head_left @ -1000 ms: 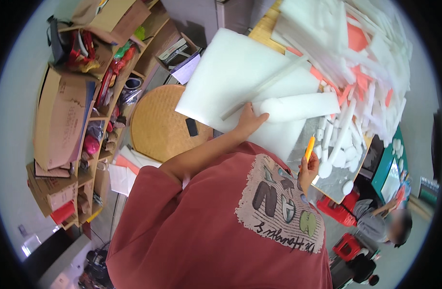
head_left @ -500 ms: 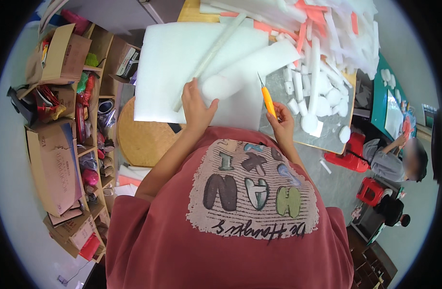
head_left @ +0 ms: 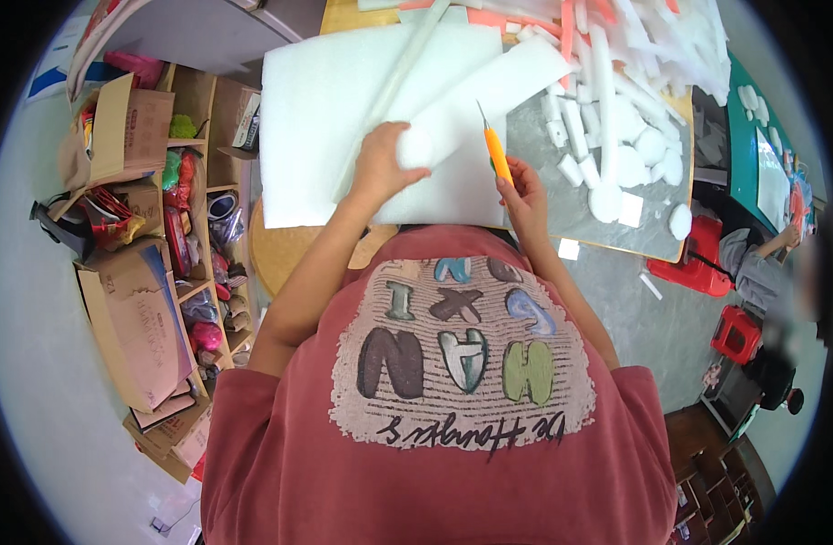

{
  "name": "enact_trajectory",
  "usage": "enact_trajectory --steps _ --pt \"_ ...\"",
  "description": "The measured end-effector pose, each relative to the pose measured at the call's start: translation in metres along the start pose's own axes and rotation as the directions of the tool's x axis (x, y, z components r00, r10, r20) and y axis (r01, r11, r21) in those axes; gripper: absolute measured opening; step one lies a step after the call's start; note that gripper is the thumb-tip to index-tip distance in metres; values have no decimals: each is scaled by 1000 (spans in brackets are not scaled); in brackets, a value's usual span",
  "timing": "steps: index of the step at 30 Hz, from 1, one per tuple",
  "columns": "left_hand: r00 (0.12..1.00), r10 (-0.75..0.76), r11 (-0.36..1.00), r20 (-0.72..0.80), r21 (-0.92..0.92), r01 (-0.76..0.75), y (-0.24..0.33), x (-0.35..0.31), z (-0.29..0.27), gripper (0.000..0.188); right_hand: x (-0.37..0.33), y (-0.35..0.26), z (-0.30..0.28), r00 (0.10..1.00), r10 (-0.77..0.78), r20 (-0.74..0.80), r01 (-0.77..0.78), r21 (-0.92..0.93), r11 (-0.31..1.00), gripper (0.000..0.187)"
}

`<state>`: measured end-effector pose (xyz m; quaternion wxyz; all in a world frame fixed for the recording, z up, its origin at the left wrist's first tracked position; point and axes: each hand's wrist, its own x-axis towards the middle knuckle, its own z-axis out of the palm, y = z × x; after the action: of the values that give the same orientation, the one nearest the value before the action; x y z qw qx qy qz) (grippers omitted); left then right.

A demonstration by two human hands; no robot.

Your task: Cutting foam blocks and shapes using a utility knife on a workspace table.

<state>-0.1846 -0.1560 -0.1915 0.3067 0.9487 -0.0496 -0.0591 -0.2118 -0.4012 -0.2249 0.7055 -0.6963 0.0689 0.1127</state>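
Observation:
My left hand (head_left: 386,168) curves its fingers and thumb around the near end of a white foam piece, at a rounded disc-like part (head_left: 416,145). From there a wide flat foam strip (head_left: 502,80) runs up to the right. My right hand (head_left: 525,198) grips an orange-handled craft knife (head_left: 497,156), its thin blade pointing up and away, apart from the foam. Beneath lies a large white foam sheet (head_left: 303,118). A long narrow pale strip (head_left: 400,73) crosses the sheet slantwise, its lower part passing behind my left hand.
Cut foam rods and discs (head_left: 630,163) lie on the grey tabletop (head_left: 552,186) at right, below a heap of white and pink foam offcuts (head_left: 657,45). Shelves with cardboard boxes (head_left: 121,318) stand left. At far right, a person sits near red stools (head_left: 693,259).
My left hand has moved up and right, closing around the rounded foam part. My right hand, with the knife, has shifted slightly up and left. The view has shifted a little.

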Motion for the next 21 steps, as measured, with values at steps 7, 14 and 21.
enact_trajectory --steps 7,14,21 --pt "944 -304 794 -127 -581 177 -23 10 -36 86 9 -6 7 997 -63 -37 64 19 998 40" --pt "945 -111 994 -309 -25 109 16 -22 7 84 0 -3 5 999 -15 -51 14 -10 1000 38" --pt "931 -168 976 -324 79 203 30 -28 49 58 -3 -29 -19 991 65 118 -46 -158 986 36"
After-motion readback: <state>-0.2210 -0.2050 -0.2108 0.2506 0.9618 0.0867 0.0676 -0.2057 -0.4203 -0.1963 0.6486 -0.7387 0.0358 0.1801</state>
